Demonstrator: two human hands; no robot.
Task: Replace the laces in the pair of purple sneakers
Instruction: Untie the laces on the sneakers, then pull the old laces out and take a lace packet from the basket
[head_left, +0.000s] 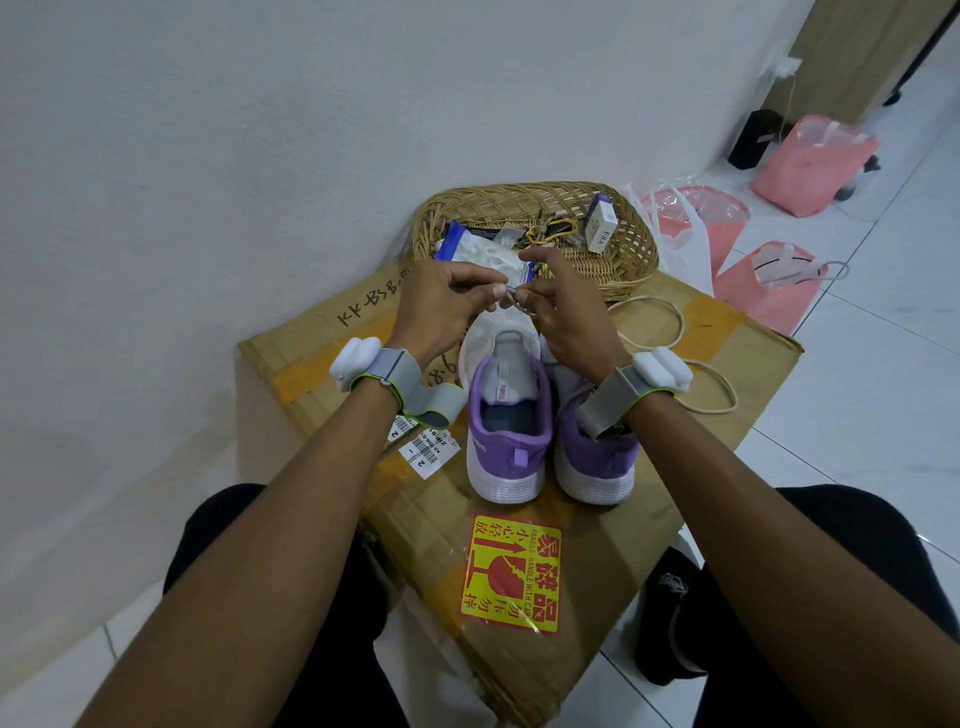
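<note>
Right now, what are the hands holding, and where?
The left hand and right hand both pinch a pale lace over the toe end of one purple sneaker.

Support is a brown cardboard box (613, 525) sitting on a white tiled floor (857, 415).

Stuck to the box top:
- yellow tape strips (296, 382)
- white barcode labels (428, 452) by the wall-side edge
- red-and-yellow fragile sticker (511, 579) at the near end

Lying directly on the box:
- purple-and-white fabric sneaker (506, 431) mid-box, upright, heel toward the camera
- second matching sneaker (597, 457) just beside it, same heading; can't tell if they touch
- oval woven wicker basket (631, 244) at the far end
- loose cream lace (732, 395) looped over the box's right part, between basket and second sneaker

On the floor past the box's right edge are pink plastic bags (763, 291).
</note>
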